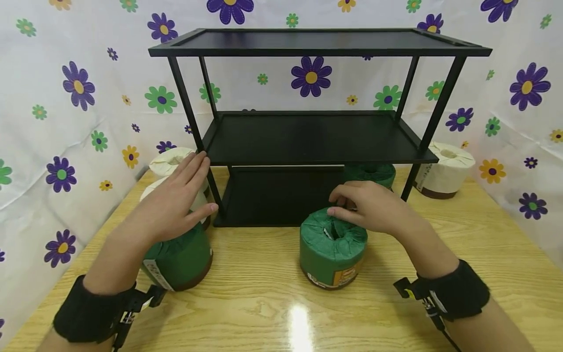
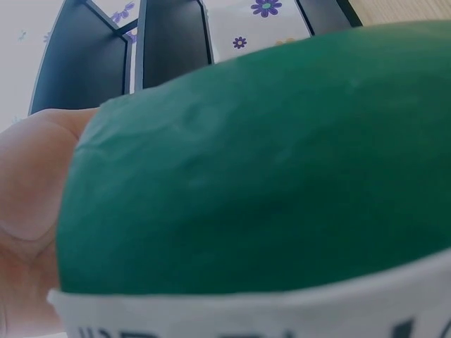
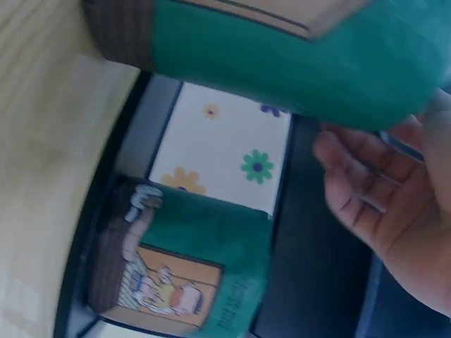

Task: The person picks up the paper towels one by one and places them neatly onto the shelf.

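Two green paper-wrapped toilet rolls stand on the wooden table in front of the black rack (image 1: pixel 308 139). My left hand (image 1: pixel 171 208) lies over the left green roll (image 1: pixel 182 256) with its fingers straight and the thumb spread. That roll's side (image 2: pixel 246 183) fills most of the left wrist view and hides much of the hand. At the far rim of the middle green roll (image 1: pixel 332 244), my right hand (image 1: pixel 374 205) hovers with loosely bent fingers. In the right wrist view its fingers (image 3: pixel 366 190) grip nothing; contact with the roll I cannot tell.
Another green roll (image 1: pixel 371 173) sits on the rack's bottom shelf at the right. White-wrapped rolls stand at the left (image 1: pixel 171 160), partly behind my hand, and one white roll (image 1: pixel 446 168) stands right of the rack. A flowered cloth (image 1: pixel 75 146) hangs behind.
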A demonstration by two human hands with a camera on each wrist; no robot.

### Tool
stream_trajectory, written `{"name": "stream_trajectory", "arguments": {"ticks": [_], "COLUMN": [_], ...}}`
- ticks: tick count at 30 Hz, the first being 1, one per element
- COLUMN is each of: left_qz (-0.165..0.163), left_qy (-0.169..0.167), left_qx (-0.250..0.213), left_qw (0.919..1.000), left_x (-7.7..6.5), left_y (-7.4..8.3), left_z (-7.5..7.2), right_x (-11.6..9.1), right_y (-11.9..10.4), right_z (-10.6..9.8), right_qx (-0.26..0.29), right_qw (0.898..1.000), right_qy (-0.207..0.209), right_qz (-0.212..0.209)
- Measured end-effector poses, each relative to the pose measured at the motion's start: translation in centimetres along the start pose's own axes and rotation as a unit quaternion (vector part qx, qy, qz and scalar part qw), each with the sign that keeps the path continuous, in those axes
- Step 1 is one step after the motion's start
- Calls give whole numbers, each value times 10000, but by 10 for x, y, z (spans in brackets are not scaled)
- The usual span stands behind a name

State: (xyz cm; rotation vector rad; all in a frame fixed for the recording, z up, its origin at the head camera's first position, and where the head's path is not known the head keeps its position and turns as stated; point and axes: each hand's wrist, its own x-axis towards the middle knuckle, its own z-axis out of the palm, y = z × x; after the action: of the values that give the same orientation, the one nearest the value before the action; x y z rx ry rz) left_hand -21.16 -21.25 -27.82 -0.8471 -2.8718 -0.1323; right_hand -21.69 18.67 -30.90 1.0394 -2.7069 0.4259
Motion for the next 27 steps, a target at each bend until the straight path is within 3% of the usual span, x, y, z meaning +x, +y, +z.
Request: {"name": "stream_trajectory", "arguments": {"ticks": [3,6,10,13,15,27], "left_qz": [-8,-27,-36,-29,-21,-67], "left_qy": [-11,-41,-63,-41,-25,-72], "left_qx": [19,28,26,6,-10,-38], "left_qw": [10000,10000,10000,10000,10000,9999], "left_x": [0,1,1,0,0,0], "left_y": [0,1,1,1,0,2], "left_z": [0,-1,-1,0,0,-1], "right_x": [-4,-8,-13,-15,-16,-16], "right_y": [1,0,-9,-19,-25,-42], "right_z": [-9,-19,-27,-28,-28,-25], "right_qx": [156,530,981,1100,1098,729], "right_qw": [9987,9960,9925,9849,9799,9712], "right_qy": [425,472,-441,-1313,-1663,-2210], "right_qz": [-245,-551,-585,-256,-72,514]}}
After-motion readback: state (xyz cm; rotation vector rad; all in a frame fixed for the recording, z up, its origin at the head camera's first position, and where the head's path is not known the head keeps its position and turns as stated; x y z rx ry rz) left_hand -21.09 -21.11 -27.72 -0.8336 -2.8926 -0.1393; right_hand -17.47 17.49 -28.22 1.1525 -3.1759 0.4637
